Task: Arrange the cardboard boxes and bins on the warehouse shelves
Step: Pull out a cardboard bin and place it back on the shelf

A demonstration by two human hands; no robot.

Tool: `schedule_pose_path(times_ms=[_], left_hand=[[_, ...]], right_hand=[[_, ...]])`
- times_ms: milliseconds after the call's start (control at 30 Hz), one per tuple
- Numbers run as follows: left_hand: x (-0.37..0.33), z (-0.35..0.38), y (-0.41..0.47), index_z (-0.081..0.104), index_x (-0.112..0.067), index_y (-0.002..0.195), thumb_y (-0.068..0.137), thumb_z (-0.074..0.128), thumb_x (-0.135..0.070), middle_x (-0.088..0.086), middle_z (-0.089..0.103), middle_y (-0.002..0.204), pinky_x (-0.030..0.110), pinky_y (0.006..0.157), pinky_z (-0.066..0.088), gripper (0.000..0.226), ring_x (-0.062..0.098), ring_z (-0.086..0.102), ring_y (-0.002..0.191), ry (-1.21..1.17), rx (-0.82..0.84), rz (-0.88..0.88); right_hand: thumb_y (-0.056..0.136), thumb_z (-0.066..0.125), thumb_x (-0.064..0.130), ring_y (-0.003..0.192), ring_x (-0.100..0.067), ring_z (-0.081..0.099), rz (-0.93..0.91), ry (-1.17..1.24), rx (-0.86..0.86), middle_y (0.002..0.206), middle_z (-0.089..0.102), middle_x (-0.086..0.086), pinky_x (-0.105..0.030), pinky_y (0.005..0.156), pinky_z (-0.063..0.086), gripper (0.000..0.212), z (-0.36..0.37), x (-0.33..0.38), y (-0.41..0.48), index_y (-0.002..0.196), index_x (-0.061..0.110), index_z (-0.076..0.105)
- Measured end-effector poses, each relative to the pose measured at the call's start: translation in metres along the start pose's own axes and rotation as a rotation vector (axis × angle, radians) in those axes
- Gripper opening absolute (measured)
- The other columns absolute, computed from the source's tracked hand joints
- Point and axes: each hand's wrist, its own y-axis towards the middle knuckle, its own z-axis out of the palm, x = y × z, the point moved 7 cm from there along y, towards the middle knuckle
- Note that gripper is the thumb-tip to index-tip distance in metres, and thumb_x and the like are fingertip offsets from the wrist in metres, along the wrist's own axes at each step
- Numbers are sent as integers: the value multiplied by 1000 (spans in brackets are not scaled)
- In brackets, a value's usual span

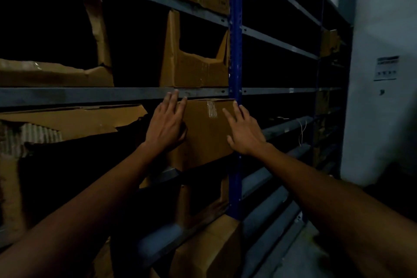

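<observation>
Cardboard box [203, 133] on the shelf, just left of the blue upright [235, 52].
Head view: left grip [165, 126] at its left edge, right grip [244, 133] on its front, both spread flat, pinching nothing. It looks stiff and light; the side edges seem best to hold. Grey shelf beam [90, 95] above, dim room.
</observation>
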Motion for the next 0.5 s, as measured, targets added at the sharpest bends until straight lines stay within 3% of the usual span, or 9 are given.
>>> schedule_pose_path(times_ms=[267, 400, 500], left_hand=[[6, 75, 3, 10, -9, 153, 86, 56, -40, 20, 2, 159, 53, 115, 21, 87, 38, 6, 146, -87, -9, -175], [14, 104, -11, 6, -8, 153, 94, 47, -43, 17, 5, 160, 51, 116, 21, 80, 36, 9, 146, -298, -37, -464], [15, 123, -21, 7, -7, 153, 96, 41, -49, 17, 8, 159, 52, 112, 26, 79, 36, 12, 144, -418, -30, -662]], right_hand=[[89, 56, 40, 147, -35, -3, 60, 50, 43, 160, -13, -17, -51, 115, 22, 90, 72, -19, 49, 154, 23, -3], [89, 55, 38, 147, -37, 2, 107, 122, 65, 160, -10, -18, -50, 112, 27, 90, 101, -31, 67, 154, 21, -6], [91, 56, 32, 145, -38, 10, 220, 374, 61, 161, -3, -17, -50, 109, 32, 88, 122, -47, 76, 154, 20, -5]])
